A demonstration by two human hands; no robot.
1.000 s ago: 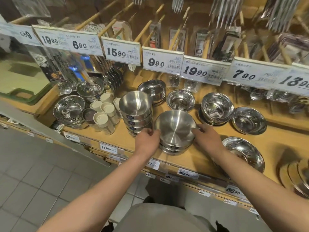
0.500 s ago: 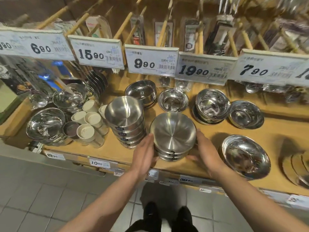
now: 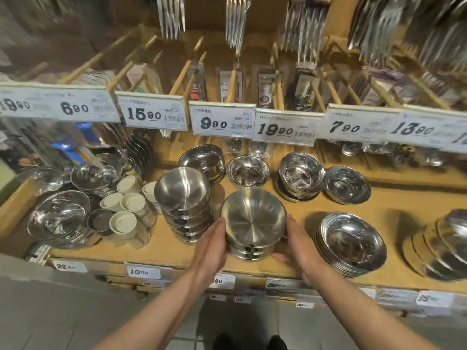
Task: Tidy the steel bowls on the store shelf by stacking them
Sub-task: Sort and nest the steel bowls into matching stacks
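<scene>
A short stack of brushed steel bowls (image 3: 253, 218) stands near the front edge of the wooden shelf (image 3: 298, 205). My left hand (image 3: 211, 245) lies flat against the stack's left side with straight fingers. My right hand (image 3: 299, 245) presses the right side the same way, its thumb low near the stack's base. Just to the left stands a taller stack of the same bowls (image 3: 182, 195). Behind are a dark bowl stack (image 3: 202, 161), a small shiny bowl (image 3: 248, 170), a shiny stack (image 3: 300, 174) and a single bowl (image 3: 347, 184).
Shallow steel dishes (image 3: 352, 242) are stacked to the right, more plates (image 3: 444, 246) at the far right. White-lidded cups (image 3: 123, 210) and shiny bowls (image 3: 59, 218) fill the left. Price tags (image 3: 222, 122) hang above on a rail, with packaged cutlery on wooden pegs behind.
My hands went from curled fingertips on the stack's rim to flat palms along its two sides. The camera moved closer and tilted up.
</scene>
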